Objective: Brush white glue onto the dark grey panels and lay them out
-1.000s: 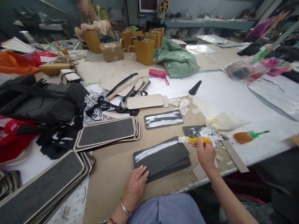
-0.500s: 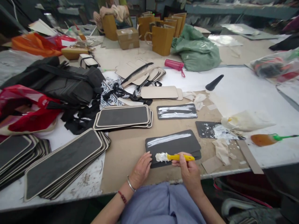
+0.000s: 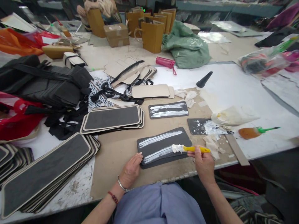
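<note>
Pinched in my right hand (image 3: 203, 161) is a yellow-handled brush (image 3: 195, 149); thick white paste coats its head, which rests on a dark grey panel (image 3: 153, 150). One white paste stripe (image 3: 161, 138) crosses the panel's upper part, and a second runs along its lower part up to the brush. My left hand (image 3: 131, 169) lies at the panel's left edge, fingers stretched out and touching it. Another dark sheet pokes out beneath this panel. Behind it lies a smaller dark panel (image 3: 168, 110) with two white stripes. A paste-smeared dark board (image 3: 198, 126) is to the right.
Stacks of cream-edged dark panels (image 3: 50, 171) stand at left, with another stack (image 3: 112, 118) nearer the middle. To the right are an orange bottle with a green nozzle (image 3: 249, 133) and a black cone (image 3: 204, 79). Another person's hands (image 3: 91, 4) hold a brown bag at the back.
My right hand has drawn the brush rightward across the panel, leaving a lower white stripe. My left hand stays at the left edge. The whole view has shifted slightly.
</note>
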Available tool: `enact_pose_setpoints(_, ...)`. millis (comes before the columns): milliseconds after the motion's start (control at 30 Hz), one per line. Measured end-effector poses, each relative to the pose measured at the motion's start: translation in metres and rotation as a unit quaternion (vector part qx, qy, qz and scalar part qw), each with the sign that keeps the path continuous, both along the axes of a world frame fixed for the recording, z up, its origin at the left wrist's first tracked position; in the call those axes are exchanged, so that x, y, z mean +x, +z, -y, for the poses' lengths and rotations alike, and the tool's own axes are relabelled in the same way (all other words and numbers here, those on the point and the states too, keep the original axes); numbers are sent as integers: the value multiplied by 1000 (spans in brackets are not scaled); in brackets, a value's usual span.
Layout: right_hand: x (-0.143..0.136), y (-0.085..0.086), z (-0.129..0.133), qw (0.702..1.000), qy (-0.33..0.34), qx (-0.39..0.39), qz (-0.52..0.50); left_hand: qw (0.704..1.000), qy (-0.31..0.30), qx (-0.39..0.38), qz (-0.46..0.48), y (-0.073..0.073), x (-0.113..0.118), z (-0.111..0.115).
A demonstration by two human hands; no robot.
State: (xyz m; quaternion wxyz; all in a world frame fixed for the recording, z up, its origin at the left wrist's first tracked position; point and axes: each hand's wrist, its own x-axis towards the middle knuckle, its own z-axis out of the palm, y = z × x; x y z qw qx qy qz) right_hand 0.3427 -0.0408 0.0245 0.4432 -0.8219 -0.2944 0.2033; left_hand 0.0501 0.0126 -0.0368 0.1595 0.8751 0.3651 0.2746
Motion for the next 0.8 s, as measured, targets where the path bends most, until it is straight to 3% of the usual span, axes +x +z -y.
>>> enact_pose_setpoints(200, 61, 0, 2, 988, -18, -46, 148, 1000, 14, 4, -14, 2, 2, 2)
enact_pose_setpoints(333, 69, 8, 3, 984, -16, -46, 172, 1000, 15, 12, -22, 4, 3, 5)
enact_pose_setpoints(467, 67, 22, -6, 982, -4, 0, 189, 999, 16, 3, -35, 9, 6, 11)
enact_pose_setpoints(533, 64, 23, -16, 975, 37, 43, 217, 999, 15, 7, -37, 10, 8, 13)
enact_pose_setpoints(633, 51, 15, -25, 949, 153, 101, 257, 998, 24, 30, -43, 8, 10, 14)
enact_pose_setpoints(800, 10, 2, -8, 901, 346, 135, 224, 994, 41, 85, -53, 4, 13, 16)
